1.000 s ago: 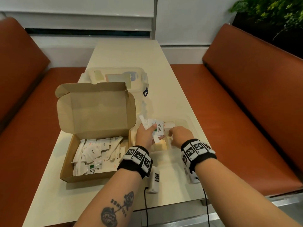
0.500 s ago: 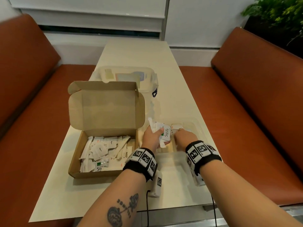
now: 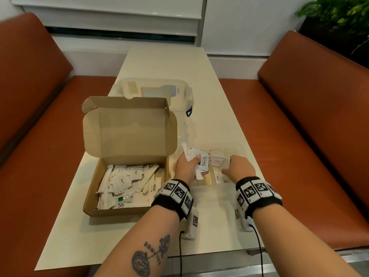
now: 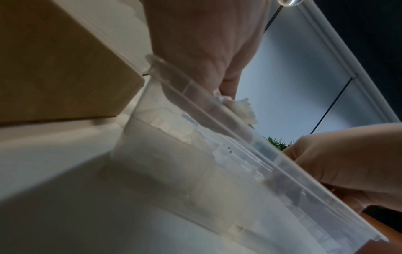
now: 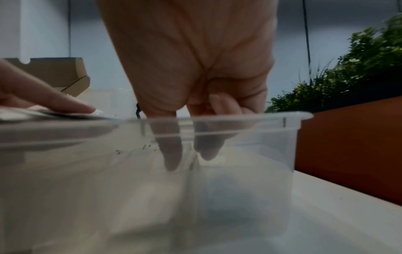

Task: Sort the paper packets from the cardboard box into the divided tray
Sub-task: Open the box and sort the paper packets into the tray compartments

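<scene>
Counter (image 3: 203,80): long and narrow, open beyond the box and tray; the tray sits close to its right edge. Box (image 3: 127,156): lid upright, a wall against leftward sweeps; loose packets (image 3: 123,180) lie heaped inside. Tray (image 3: 242,150): clear, thin rim and low dividers, likely to snag fingers. Left hand (image 3: 186,166): fingers curled round a fan of packets (image 3: 199,161) above the tray's left part. Right hand (image 3: 239,168): fingers (image 5: 172,154) dipped into a compartment; whether they pinch anything cannot be told. Packets judged light, limp, slippery when stacked; best pinched at a flat edge.
</scene>
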Tool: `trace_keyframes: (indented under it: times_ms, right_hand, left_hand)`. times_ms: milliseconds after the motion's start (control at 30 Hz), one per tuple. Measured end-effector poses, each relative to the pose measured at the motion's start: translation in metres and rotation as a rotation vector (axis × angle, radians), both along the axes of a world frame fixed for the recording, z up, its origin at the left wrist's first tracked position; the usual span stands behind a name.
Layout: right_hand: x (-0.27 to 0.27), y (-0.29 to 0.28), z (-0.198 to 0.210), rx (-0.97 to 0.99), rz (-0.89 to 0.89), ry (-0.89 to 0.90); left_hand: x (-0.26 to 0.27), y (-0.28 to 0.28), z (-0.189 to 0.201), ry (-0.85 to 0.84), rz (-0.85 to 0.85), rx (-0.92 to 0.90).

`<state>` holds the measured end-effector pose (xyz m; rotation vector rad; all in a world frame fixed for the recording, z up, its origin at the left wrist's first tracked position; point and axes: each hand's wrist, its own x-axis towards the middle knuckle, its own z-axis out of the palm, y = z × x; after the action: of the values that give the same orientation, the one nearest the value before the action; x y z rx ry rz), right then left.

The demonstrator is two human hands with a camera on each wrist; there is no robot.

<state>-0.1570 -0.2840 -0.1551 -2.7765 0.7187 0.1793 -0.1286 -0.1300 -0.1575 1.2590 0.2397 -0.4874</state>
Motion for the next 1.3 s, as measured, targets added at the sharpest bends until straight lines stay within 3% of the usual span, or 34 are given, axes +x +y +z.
trace_keyframes:
  times_ms: [367, 500, 600, 900, 1000, 1167, 1300]
  right_hand:
    - [-0.005, 0.003, 0.012, 0.011, -0.051, -0.098]
    - [-0.001, 0.008, 0.032, 0.34, -0.049, -0.316]
    - [0.001, 0.016, 0.044, 0.527, -0.031, -0.374]
    - [0.001, 0.023, 0.039, 0.602, 0.012, -0.29]
    - [0.001, 0.017, 0.037, 0.482, 0.001, -0.305]
    - [0.0, 0.017, 0.019, 0.07, 0.246, 0.062]
    - [0.001, 0.021, 0.007, -0.12, 0.392, 0.178]
  left_hand:
    - [-0.001, 0.0, 0.001, 0.019, -0.01, -0.025]
    - [0.0, -0.002, 0.0, 0.019, -0.036, -0.011]
    - [0.0, -0.006, 0.001, 0.009, -0.052, -0.008]
    - [-0.001, -0.006, 0.004, -0.053, -0.028, -0.004]
    - [0.0, -0.001, 0.002, -0.07, 0.057, 0.029]
    - [0.0, 0.004, -0.001, -0.07, 0.084, 0.049]
    - [-0.002, 0.005, -0.001, -0.086, 0.081, 0.047]
